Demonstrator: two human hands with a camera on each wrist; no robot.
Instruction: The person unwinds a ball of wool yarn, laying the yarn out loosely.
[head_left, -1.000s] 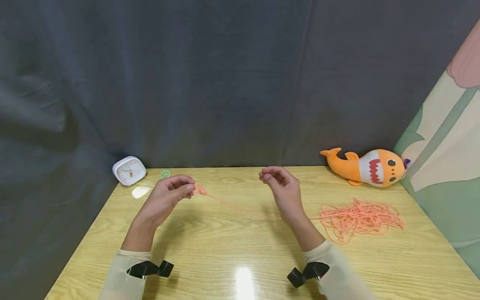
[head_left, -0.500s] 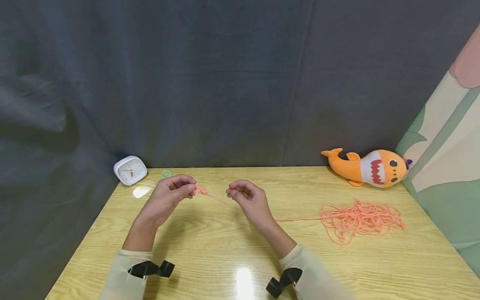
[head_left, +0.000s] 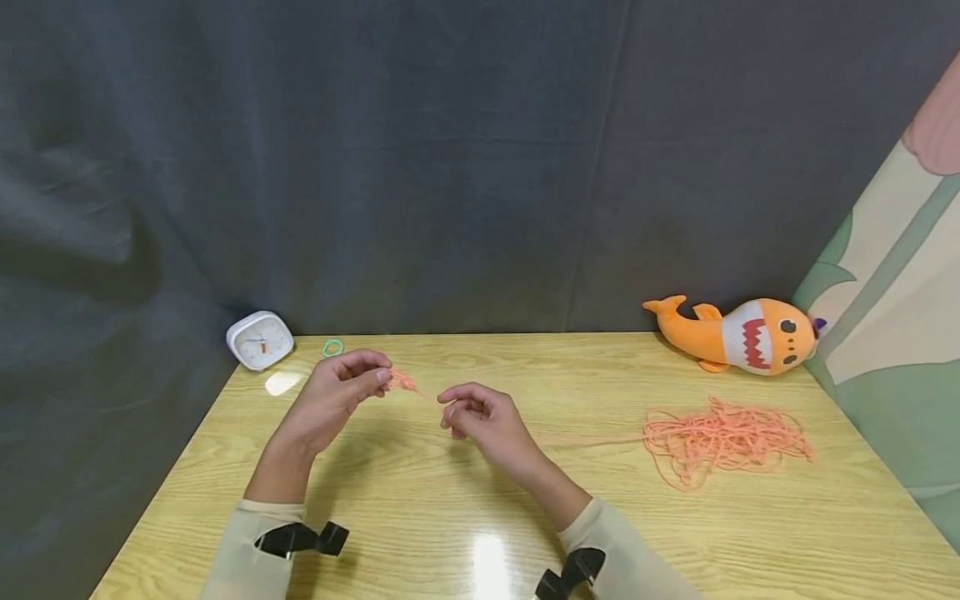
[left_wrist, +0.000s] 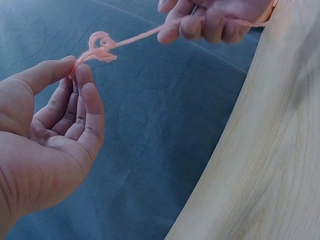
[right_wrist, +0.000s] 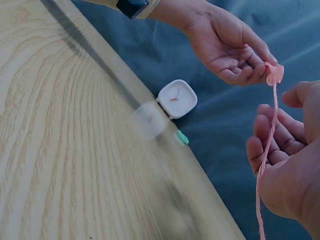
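Observation:
A small looped bunch of coral-pink yarn [left_wrist: 102, 48] is pinched between the thumb and index finger of my left hand [head_left: 330, 404]. From it a single strand [right_wrist: 272, 130] runs across the fingers of my right hand [head_left: 487, 425]. In the right wrist view those fingers are loosely bent, and the thumb stands apart from them, so the strand is not pinched. Beyond the right hand the strand goes on to a loose tangle of the same yarn [head_left: 723, 437] on the right of the table.
A white clock [head_left: 260, 342] stands at the table's back left corner, with a green ring [head_left: 333, 347] beside it. An orange plush shark [head_left: 738, 333] lies at the back right. Dark cloth [head_left: 450, 167] hangs behind the wooden table [head_left: 420, 517].
My right hand has come left along the strand towards the left hand, then dipped slightly, its fingers loosening. The left hand has stayed in place with the looped bunch.

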